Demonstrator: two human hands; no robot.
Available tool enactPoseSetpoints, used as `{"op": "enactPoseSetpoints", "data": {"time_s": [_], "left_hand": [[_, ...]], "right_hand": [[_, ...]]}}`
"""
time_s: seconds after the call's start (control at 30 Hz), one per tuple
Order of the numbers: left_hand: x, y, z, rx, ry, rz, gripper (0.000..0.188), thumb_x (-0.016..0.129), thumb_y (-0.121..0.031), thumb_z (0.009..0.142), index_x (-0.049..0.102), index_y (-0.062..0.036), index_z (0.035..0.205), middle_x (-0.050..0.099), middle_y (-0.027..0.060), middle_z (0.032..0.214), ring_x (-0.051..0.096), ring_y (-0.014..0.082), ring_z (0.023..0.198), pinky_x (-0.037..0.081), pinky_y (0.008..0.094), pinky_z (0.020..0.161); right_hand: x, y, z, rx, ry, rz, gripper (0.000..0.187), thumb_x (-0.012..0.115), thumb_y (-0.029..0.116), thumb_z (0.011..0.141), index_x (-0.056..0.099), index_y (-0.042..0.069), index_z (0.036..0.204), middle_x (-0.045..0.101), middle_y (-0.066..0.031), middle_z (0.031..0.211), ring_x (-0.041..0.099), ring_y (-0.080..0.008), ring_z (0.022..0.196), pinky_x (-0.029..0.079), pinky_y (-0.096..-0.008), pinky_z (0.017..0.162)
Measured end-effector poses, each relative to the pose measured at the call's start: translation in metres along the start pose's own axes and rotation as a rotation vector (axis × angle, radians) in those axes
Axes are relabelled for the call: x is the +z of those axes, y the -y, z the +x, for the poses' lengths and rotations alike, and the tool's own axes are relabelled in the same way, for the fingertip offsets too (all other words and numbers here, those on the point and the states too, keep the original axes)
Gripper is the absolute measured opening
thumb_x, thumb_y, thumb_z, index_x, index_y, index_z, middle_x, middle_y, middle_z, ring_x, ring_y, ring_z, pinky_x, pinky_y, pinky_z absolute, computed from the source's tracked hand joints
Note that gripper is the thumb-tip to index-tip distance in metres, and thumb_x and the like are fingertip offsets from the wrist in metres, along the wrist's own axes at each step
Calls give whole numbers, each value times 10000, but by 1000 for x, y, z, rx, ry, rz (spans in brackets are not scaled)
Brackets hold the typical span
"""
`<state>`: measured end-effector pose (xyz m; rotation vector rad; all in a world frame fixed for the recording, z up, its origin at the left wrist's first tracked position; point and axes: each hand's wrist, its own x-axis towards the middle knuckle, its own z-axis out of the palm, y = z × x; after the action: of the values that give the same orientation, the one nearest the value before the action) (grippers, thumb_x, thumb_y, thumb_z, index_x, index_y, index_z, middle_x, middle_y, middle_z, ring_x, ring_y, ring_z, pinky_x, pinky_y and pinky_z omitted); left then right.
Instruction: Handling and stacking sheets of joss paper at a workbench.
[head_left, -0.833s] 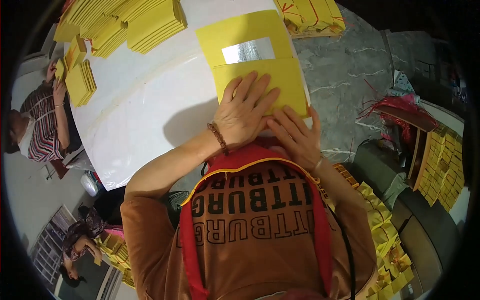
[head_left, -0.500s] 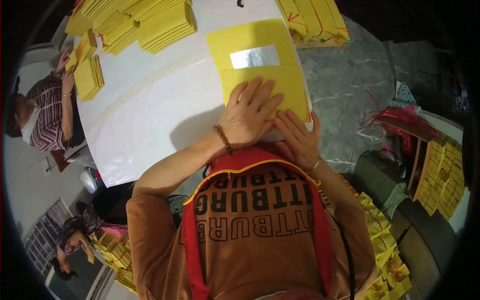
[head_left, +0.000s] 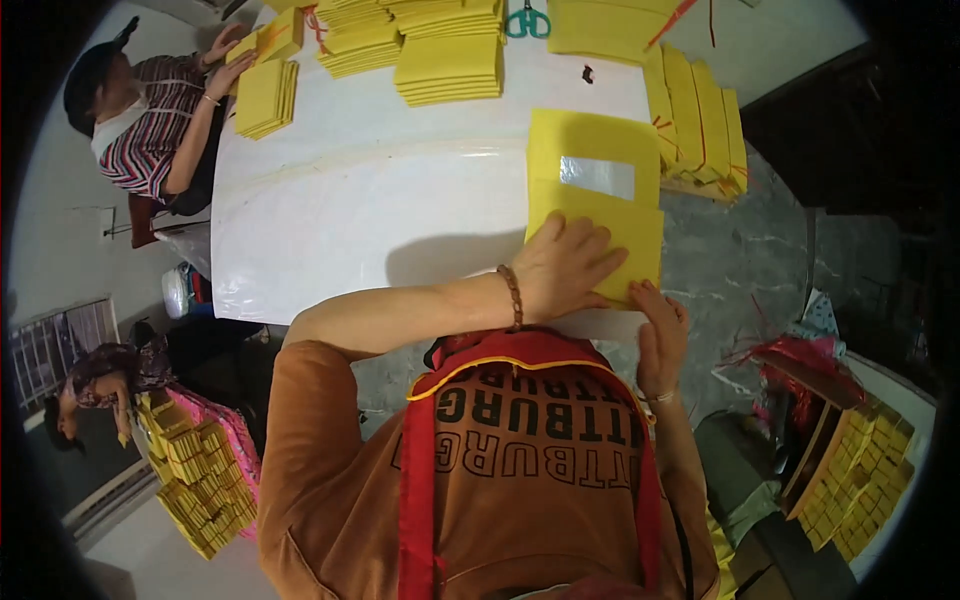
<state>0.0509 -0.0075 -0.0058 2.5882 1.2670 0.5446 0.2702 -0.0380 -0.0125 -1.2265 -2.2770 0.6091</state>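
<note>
A yellow paper sheet (head_left: 596, 152) with a silver foil rectangle (head_left: 597, 176) lies on the white table (head_left: 380, 200), its near half folded up over itself. My left hand (head_left: 568, 270), a bead bracelet at the wrist, lies flat with fingers spread on the folded part. My right hand (head_left: 660, 335) rests at the sheet's near right corner, by the table's edge, with fingers stretched out and touching the paper. Neither hand grips anything.
Stacks of yellow paper (head_left: 448, 68) and green scissors (head_left: 527, 20) sit at the table's far end, with more bundles (head_left: 700, 115) along the right edge. A person in a striped shirt (head_left: 150, 120) handles a stack (head_left: 262, 95) at far left. Yellow bundles (head_left: 195, 470) lie on the floor.
My left hand has spread flat over the folded part. My right hand has drawn back from the near edge to the sheet's near right corner. The view has shifted toward the table's far end.
</note>
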Motion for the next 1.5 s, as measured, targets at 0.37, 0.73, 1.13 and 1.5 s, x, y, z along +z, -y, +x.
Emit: {"op": "enactPoseSetpoints", "data": {"time_s": [0.37,0.73,1.13,1.5], "left_hand": [[-16,2,13,58,-92,257,443,554,-194,741,539,26,1126,591,190,1013,572,262,820,461,338,673],[-79,238,-7,-140,-308,587,526,567,-22,692,515,-107,1209,602,36,1101,569,205,924,440,355,743],[-12,321,9,-282,-151,591,432,522,-88,791,502,-157,1217,575,37,1139,542,203,995,411,372,785],[-13,305,4,-437,60,354,645,522,-478,811,364,-160,1350,361,159,1362,358,339,1205,303,469,953]], "right_hand": [[-5,-31,51,170,-428,561,511,254,345,969,478,-35,1227,544,-162,1191,530,-265,1086,353,-384,971],[0,-20,71,104,-118,315,204,518,74,862,613,16,1033,623,-128,1036,565,-282,1023,411,-384,888],[9,-13,75,89,-84,193,224,595,-15,761,625,-2,982,612,-146,1004,539,-338,1022,418,-402,883],[10,-12,74,138,-69,205,231,594,-25,760,626,-3,987,595,-155,1014,519,-321,1020,396,-387,894]]}}
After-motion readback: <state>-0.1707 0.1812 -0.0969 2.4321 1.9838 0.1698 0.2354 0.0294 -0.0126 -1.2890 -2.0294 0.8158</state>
